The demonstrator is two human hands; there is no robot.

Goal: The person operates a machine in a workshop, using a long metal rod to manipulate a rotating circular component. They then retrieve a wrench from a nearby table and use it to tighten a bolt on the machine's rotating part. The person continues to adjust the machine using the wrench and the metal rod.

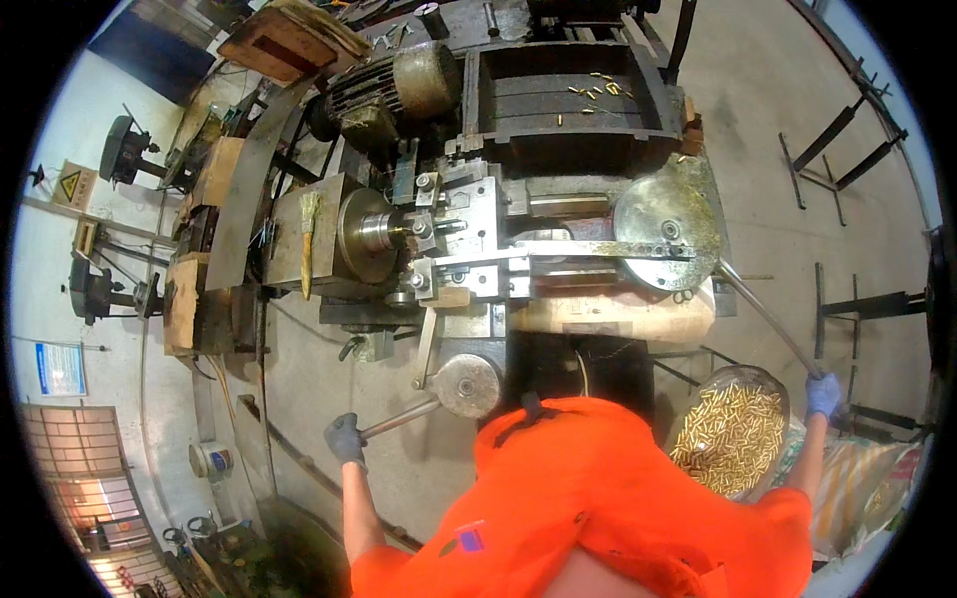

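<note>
My left hand (346, 439), in a grey-blue glove, is closed around the end of a short metal lever (401, 419). That lever runs to a round steel disc (470, 386) at the front of a small lathe. Out to the right, my right hand (824, 396), in a blue glove, grips the end of a long metal lever (773, 321). This one slants up to a larger round plate (666, 234), joined by a flat bar (578, 249) to the tool slide (483, 234). The chuck (371, 235) faces the slide from the left.
A wide bowl heaped with small brass pieces (731, 439) stands below my right hand, beside a woven sack (857, 498). A dark metal tray (573, 149) behind the slide holds several brass pieces. A brush (308, 244) lies on the headstock, near a motor (399, 90).
</note>
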